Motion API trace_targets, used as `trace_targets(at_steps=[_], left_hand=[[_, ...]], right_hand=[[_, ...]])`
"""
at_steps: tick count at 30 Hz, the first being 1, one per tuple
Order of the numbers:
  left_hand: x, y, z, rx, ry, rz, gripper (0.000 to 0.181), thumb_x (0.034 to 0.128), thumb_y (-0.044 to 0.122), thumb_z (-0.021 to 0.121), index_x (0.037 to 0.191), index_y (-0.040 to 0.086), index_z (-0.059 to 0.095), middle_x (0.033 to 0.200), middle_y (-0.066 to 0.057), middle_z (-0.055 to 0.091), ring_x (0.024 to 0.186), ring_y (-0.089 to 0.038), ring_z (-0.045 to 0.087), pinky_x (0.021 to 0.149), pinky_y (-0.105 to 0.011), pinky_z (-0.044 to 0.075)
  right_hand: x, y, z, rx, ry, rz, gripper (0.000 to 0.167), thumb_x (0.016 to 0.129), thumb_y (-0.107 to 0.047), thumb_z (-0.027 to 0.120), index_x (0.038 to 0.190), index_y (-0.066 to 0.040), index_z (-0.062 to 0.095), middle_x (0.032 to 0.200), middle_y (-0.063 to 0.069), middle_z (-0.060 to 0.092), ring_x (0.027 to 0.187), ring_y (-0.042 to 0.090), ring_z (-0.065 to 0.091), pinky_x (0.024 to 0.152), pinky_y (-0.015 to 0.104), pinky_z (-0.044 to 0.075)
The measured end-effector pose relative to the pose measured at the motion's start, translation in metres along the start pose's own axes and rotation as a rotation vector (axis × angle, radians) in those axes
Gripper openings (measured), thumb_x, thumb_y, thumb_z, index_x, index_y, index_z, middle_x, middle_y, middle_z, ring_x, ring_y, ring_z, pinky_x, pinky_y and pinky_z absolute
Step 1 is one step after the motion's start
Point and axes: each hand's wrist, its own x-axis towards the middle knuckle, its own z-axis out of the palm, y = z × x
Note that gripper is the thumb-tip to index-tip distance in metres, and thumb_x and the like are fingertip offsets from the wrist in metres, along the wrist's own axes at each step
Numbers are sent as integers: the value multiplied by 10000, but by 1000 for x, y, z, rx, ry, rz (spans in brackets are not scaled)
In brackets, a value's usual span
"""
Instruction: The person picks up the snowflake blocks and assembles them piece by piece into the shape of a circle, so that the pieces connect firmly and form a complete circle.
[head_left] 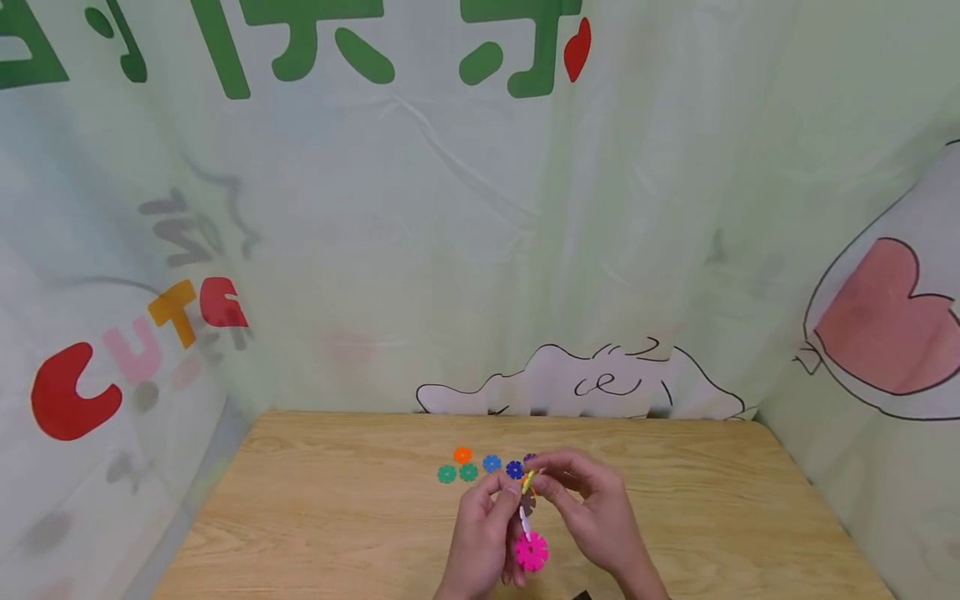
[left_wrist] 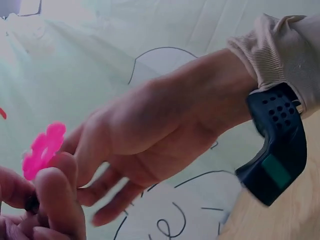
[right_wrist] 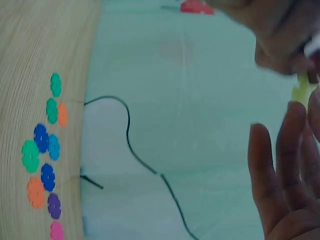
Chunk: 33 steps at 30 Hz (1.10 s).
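Note:
Both hands meet over the front middle of the table. My left hand (head_left: 483, 529) pinches a short chain of joined plastic snowflake discs between thumb and forefinger. In that chain are a pink disc (head_left: 532, 552) at the lower end, a white disc (head_left: 524, 523) seen edge-on and a brown-grey disc (head_left: 529, 502). My right hand (head_left: 592, 504) holds a yellow disc (head_left: 528, 482) at the upper end with thumb and fingertips. A bit of orange shows beside the yellow. Fingers hide the joints. In the left wrist view the pink disc (left_wrist: 45, 150) stands out from the fingers.
Loose discs lie flat on the wooden table (head_left: 337, 500) beyond the hands: an orange disc (head_left: 462, 455), green discs (head_left: 447, 474), a light blue disc (head_left: 491, 463) and dark blue ones (head_left: 514, 470). A printed curtain (head_left: 375, 250) encloses the table's back and sides.

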Motion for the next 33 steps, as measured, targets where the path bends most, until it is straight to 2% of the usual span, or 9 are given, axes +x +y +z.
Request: trace_targets(at_steps=[5, 8, 11, 13, 16, 18, 23, 26, 33], left_hand=[[3, 5, -16, -3, 87, 33, 309, 1115, 253, 533, 1007, -35, 565, 628, 43, 553, 392, -45, 522, 370, -173, 420], [5, 10, -27, 7, 151, 33, 309, 1106, 240, 550, 1032, -58, 588, 652, 22, 574, 411, -64, 530, 392, -184, 449], [6, 13, -35, -5, 193, 2, 295, 1102, 256, 562, 1041, -28, 610, 678, 5, 596, 430, -93, 564, 416, -203, 480], [7, 15, -38, -15, 204, -4, 272, 1104, 253, 558, 1032, -5, 609, 699, -6, 620, 445, -109, 597, 431, -216, 502], [8, 15, -41, -32, 195, 26, 243, 1109, 213, 534, 1020, -8, 580, 733, -30, 664, 469, -126, 640, 451, -240, 535], [9, 14, -41, -36, 182, 49, 232, 1105, 200, 536, 1019, -13, 571, 757, -42, 694, 490, -132, 663, 472, -252, 556], [11, 15, -40, -29, 169, 58, 283, 1097, 240, 577, 1070, -41, 578, 799, -43, 728, 531, -147, 694, 519, -264, 591], [11, 17, -41, -22, 172, 54, 300, 1097, 245, 579, 1095, -55, 580, 805, -45, 734, 536, -150, 699, 526, -271, 598], [8, 18, -40, -28, 167, 68, 288, 1095, 228, 573, 1067, -59, 572, 798, -42, 730, 533, -140, 697, 514, -275, 594]], right_hand=[[4, 30, -6, -44, 26, 362, 500, 1001, -131, 747, 1472, -176, 584, 1325, 142, 703, 1014, 222, 732, 839, 311, 647], [0, 64, 0, -159, -10, 474, 610, 995, -209, 767, 1549, -194, 511, 1456, 152, 632, 1197, 318, 676, 950, 433, 627], [-9, 96, 12, -270, -136, 471, 648, 990, -204, 764, 1575, -153, 490, 1568, 171, 540, 1371, 416, 570, 1107, 605, 516], [-15, 110, 21, -305, -242, 413, 646, 985, -170, 755, 1573, -113, 496, 1619, 197, 477, 1462, 468, 475, 1181, 688, 396], [-22, 120, 34, -319, -374, 318, 600, 977, -149, 739, 1538, -70, 540, 1646, 219, 434, 1531, 515, 353, 1228, 744, 253], [-25, 120, 40, -340, -421, 267, 501, 979, -130, 728, 1458, -36, 617, 1631, 229, 453, 1526, 543, 336, 1220, 763, 240], [-26, 115, 43, -466, -392, 260, 246, 924, -42, 765, 1167, -71, 786, 1473, 157, 644, 1416, 486, 508, 1181, 694, 380], [-22, 113, 40, -522, -333, 283, 228, 853, 54, 795, 1018, -104, 805, 1266, 121, 756, 1232, 401, 655, 1090, 616, 508], [-18, 114, 27, -555, -288, 420, 236, 798, -3, 880, 968, -95, 745, 988, 35, 689, 945, 207, 649, 877, 426, 585]])
